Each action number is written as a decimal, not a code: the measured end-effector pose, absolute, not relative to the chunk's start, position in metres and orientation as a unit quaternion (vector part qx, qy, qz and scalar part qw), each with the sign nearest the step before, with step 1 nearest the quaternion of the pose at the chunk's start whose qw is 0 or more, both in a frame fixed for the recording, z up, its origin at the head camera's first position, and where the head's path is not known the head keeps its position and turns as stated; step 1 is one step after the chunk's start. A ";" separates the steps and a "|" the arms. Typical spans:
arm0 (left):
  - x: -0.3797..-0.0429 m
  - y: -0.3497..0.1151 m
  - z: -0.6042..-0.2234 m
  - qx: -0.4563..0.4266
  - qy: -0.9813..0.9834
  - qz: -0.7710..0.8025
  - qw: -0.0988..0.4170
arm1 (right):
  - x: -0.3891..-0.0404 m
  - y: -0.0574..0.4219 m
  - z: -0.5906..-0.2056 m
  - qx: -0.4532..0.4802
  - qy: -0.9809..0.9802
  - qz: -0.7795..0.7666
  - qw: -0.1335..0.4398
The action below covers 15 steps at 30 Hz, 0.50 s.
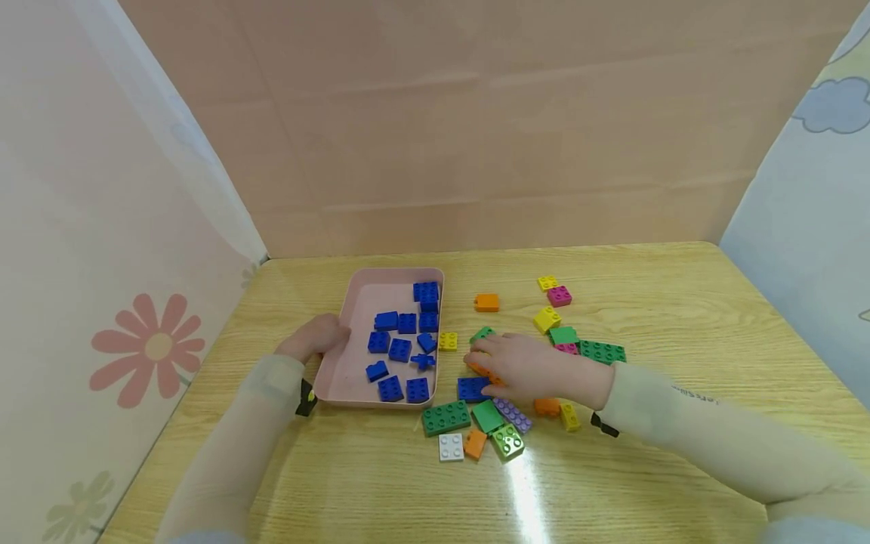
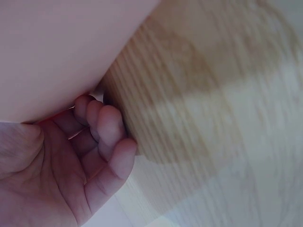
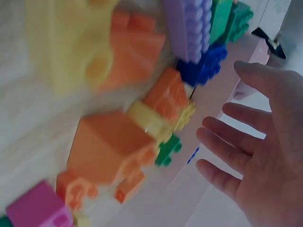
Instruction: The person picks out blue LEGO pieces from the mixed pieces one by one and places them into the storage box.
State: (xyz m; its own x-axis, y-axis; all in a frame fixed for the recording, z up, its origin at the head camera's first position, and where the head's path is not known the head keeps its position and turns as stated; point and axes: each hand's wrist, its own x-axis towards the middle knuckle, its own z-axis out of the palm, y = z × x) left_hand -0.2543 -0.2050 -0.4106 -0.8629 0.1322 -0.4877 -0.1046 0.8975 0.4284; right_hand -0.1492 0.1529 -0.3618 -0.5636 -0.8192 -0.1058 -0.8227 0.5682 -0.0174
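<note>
My left hand [image 1: 314, 338] grips the left wall of a pink tray [image 1: 345, 378], thumb over the rim. The left wrist view has its fingers [image 2: 110, 124] curled against the outside of the tray wall [image 2: 66, 52]. Several blue building bricks [image 1: 399, 349] lie inside the tray, mostly toward its right side. Over the loose bricks to the right of the tray is my right hand [image 1: 523, 368], with a blue brick [image 1: 470, 389] by its thumb and an orange brick [image 1: 484, 372] partly hidden under it. In the right wrist view its fingers [image 3: 232, 132] are spread and hold nothing.
Around the right hand lie a dark green brick [image 1: 445, 418], a purple brick [image 1: 513, 415], a white brick [image 1: 451, 447] and a yellow brick [image 1: 448, 341]. Farther right are a long green brick [image 1: 603, 352] and a magenta brick [image 1: 559, 295]. A brown backdrop [image 1: 476, 151] rises behind the wooden table [image 1: 666, 302].
</note>
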 end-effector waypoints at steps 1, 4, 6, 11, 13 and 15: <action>-0.254 -0.205 -0.411 0.010 0.939 0.224 0.261 | -0.148 0.151 -0.363 -0.470 0.881 0.017 0.053; -0.254 -0.206 -0.411 0.016 0.941 0.220 0.258 | -0.145 0.146 -0.367 -0.480 0.875 0.019 0.055; -0.253 -0.206 -0.411 0.016 0.940 0.221 0.257 | -0.144 0.144 -0.370 -0.485 0.873 0.020 0.051; -0.253 -0.205 -0.410 0.012 0.941 0.222 0.257 | -0.144 0.140 -0.376 -0.489 0.871 0.028 0.041; -0.254 -0.205 -0.410 0.011 0.940 0.221 0.258 | -0.144 0.139 -0.378 -0.489 0.871 0.031 0.040; -0.254 -0.205 -0.410 0.011 0.941 0.218 0.259 | -0.144 0.138 -0.378 -0.488 0.871 0.034 0.041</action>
